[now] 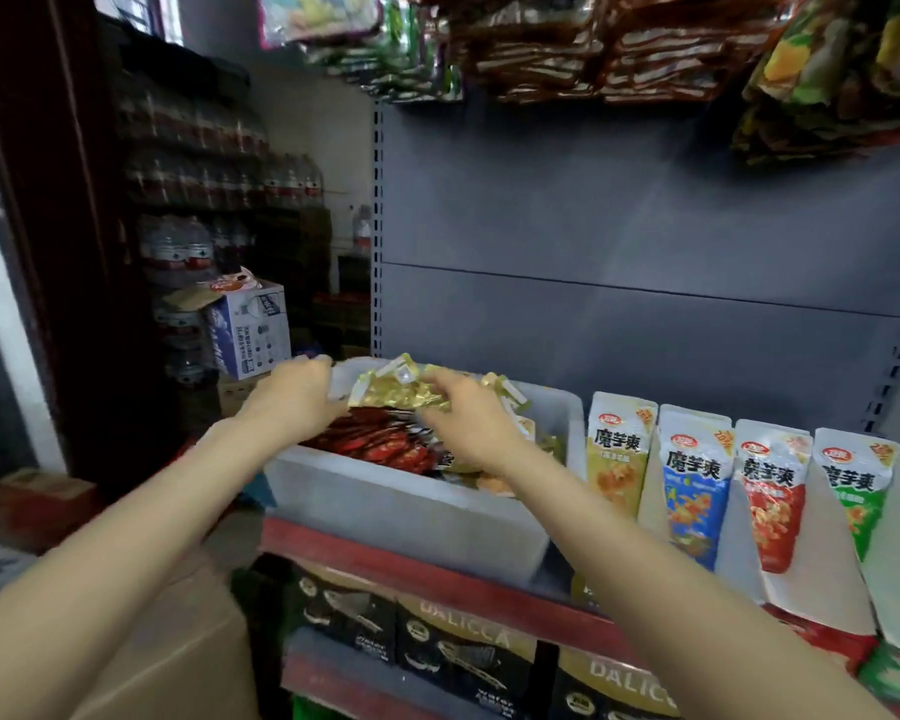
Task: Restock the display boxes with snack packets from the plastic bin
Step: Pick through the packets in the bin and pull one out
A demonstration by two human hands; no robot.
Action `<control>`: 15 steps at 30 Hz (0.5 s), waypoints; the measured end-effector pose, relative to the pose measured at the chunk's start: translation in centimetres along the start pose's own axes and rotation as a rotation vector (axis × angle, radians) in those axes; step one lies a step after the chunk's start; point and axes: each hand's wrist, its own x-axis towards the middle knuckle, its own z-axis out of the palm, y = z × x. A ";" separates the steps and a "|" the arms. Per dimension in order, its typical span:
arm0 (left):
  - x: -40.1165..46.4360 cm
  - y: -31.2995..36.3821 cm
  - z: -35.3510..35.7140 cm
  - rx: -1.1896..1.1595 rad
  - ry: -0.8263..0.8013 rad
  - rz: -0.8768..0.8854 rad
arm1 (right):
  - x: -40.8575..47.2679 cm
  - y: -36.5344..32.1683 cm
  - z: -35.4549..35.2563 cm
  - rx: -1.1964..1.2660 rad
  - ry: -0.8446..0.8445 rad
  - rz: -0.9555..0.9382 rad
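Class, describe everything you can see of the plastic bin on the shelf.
The plastic bin is a pale, translucent rectangular tub with plain walls and no lid on it. It sits upright on the red-edged shelf, left of the row of display boxes. Inside lie red packets and yellow-green ones. Both hands reach over it: the left hand and right hand hold gold packets above it.

I see stacked water bottles (178,246) at the back left, a blue-and-white carton (250,330) beside them, hanging snack bags (593,44) overhead, and black DALICCA boxes (463,652) under the red shelf edge (437,574).
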 end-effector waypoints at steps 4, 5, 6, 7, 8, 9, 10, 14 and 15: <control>-0.3 -3.2 -0.4 -0.030 -0.193 0.034 | 2.5 -3.2 4.1 0.033 -0.200 0.014; -0.4 -3.5 -0.3 -0.029 -0.171 0.060 | 3.0 -3.8 4.8 0.047 -0.224 0.021; -0.3 -3.7 -0.3 -0.031 -0.131 0.076 | 3.5 -4.2 5.4 0.068 -0.227 0.029; -0.2 -3.8 -0.4 -0.042 -0.072 0.087 | 3.9 -4.6 5.8 0.085 -0.210 0.046; -0.2 -3.8 -0.6 -0.064 -0.011 0.085 | 4.1 -4.9 5.9 0.095 -0.175 0.064; -0.3 -3.7 -0.8 -0.097 0.058 0.080 | 4.3 -5.0 5.8 0.110 -0.132 0.071; -0.4 -3.6 -1.0 -0.138 0.129 0.072 | 4.5 -5.1 5.6 0.132 -0.089 0.063; -1.2 -2.7 -2.0 -0.339 0.325 0.093 | 5.1 -4.4 4.0 0.180 0.041 0.076; -1.4 -2.4 -2.4 -0.383 0.366 0.101 | 5.0 -4.1 3.3 0.217 0.041 0.101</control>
